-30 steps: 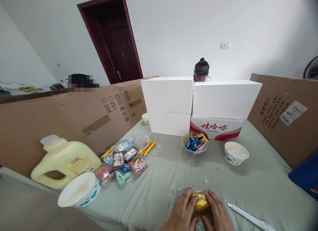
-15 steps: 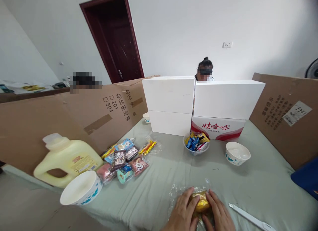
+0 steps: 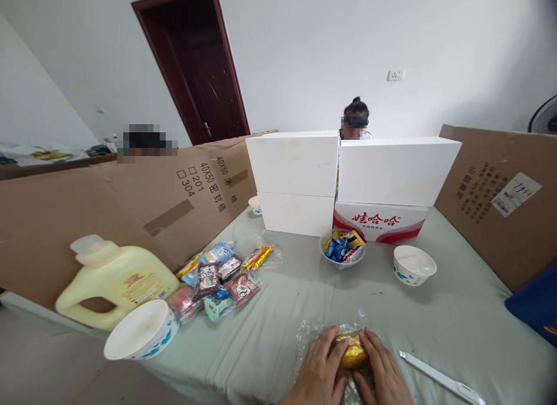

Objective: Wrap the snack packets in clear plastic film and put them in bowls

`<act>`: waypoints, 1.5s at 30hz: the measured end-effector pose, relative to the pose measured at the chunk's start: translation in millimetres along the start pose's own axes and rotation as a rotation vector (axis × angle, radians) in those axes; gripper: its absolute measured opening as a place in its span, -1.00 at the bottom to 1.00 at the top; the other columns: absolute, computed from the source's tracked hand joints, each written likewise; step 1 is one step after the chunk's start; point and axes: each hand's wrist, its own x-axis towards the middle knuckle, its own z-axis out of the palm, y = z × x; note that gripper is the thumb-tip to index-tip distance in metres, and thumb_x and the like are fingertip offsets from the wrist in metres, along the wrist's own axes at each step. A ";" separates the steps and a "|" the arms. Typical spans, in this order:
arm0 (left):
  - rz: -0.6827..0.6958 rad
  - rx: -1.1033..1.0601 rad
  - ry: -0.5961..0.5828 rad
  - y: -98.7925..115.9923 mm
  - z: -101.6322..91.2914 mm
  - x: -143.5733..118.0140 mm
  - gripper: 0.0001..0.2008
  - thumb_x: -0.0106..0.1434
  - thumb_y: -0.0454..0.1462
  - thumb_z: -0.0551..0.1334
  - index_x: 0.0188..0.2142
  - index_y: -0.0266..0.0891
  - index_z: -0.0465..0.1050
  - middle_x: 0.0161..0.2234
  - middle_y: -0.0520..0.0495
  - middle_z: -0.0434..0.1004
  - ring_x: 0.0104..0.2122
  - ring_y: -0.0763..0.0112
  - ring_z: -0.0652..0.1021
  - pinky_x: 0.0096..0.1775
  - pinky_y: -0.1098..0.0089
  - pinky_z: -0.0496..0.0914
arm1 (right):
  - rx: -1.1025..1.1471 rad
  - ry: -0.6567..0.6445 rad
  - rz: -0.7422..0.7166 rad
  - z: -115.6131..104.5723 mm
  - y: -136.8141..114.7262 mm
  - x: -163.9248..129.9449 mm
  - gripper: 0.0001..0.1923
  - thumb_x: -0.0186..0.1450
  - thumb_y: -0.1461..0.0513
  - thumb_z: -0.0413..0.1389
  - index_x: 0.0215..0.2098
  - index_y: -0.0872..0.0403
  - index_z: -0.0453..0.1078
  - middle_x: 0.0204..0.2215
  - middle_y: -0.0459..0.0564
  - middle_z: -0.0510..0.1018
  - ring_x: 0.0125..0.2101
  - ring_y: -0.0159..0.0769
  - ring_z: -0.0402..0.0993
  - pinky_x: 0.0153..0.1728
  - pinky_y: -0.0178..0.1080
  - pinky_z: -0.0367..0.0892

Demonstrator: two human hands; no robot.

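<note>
At the front of the table, a gold-wrapped snack (image 3: 352, 351) lies on a sheet of clear plastic film (image 3: 303, 335). My left hand (image 3: 319, 367) presses against its left side with the fingers curved over it. From the right, my right hand (image 3: 383, 367) holds it the same way, so the snack is gripped between both hands. The lower part of the snack is partly hidden by my thumbs. A white utility knife (image 3: 441, 377) lies on the cloth just right of my right hand, apart from it.
Several packaged snacks (image 3: 209, 280) lie in a heap at left, near a white paper bowl (image 3: 141, 331) and a yellow jug (image 3: 117, 280). Ahead stand a bowl of wrapped sweets (image 3: 342, 254), another paper bowl (image 3: 414, 267) and stacked white boxes (image 3: 293, 164). Cardboard (image 3: 491, 190) borders the sides; two people sit beyond.
The view has shifted slightly. My hands stay around the gold-wrapped snack, almost in the same place; nothing else on the table has visibly moved.
</note>
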 end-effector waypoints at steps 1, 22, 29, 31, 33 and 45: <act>-0.003 -0.003 -0.003 0.3 -0.5 -0.1 -0.23 0.09 -0.39 0.19 0.28 -0.10 -0.03 0.31 -0.22 0.01 0.23 0.00 0.22 0.16 0.00 0.24 | 0.002 0.006 -0.001 -0.7 -0.9 0.7 -0.35 0.31 0.16 0.06 0.32 0.01 -0.03 0.20 0.12 0.31 0.13 -0.10 0.33 0.00 -0.12 0.39; -0.269 -0.466 0.170 -1.7 -32.4 2.8 -0.62 0.30 -0.16 0.15 0.08 -0.17 0.40 0.11 -0.23 0.39 0.07 0.12 0.44 0.07 0.12 0.37 | -0.017 0.049 0.104 -7.8 -13.8 2.4 -0.28 0.34 0.18 -0.01 0.37 0.05 -0.22 0.19 0.15 0.30 0.13 -0.10 0.32 0.00 -0.06 0.39; -0.815 -1.155 0.419 -47.9 -92.5 35.3 -0.39 0.01 0.17 0.32 -0.23 -0.32 0.43 -0.43 -0.09 0.58 -0.50 0.29 0.59 -0.51 0.45 0.38 | -0.029 -0.008 0.097 -5.7 -15.2 -1.2 -0.35 0.33 0.17 0.01 0.34 0.04 -0.07 0.22 0.10 0.28 0.15 -0.11 0.29 0.05 -0.08 0.35; -0.754 -1.144 0.501 -53.5 -110.3 56.3 -0.38 -0.02 0.18 0.33 -0.25 -0.32 0.40 -0.46 -0.07 0.56 -0.47 0.29 0.60 -0.48 0.46 0.40 | -0.044 0.006 0.070 -1.7 -11.5 -3.0 -0.40 0.33 0.15 0.02 0.30 0.05 0.02 0.21 0.10 0.30 0.13 -0.11 0.32 0.02 -0.09 0.36; -0.644 -1.026 0.536 -53.0 -123.5 84.7 -0.34 0.00 0.22 0.28 -0.22 -0.32 0.39 -0.42 -0.10 0.57 -0.43 0.28 0.60 -0.44 0.42 0.44 | -0.061 0.015 0.050 2.4 -8.1 -4.4 -0.43 0.32 0.16 0.02 0.27 0.06 0.08 0.19 0.10 0.32 0.11 -0.12 0.34 0.01 -0.10 0.37; -0.544 -0.337 0.409 -25.3 -110.4 222.5 -0.71 0.16 -0.22 0.31 -0.14 -0.27 0.42 -0.10 -0.24 0.46 -0.04 0.09 0.46 -0.05 0.21 0.33 | -0.070 -0.120 0.153 -6.8 -15.9 -0.2 -0.52 0.33 0.13 0.01 0.20 0.05 0.24 0.22 0.05 0.29 0.14 -0.12 0.29 0.10 -0.11 0.27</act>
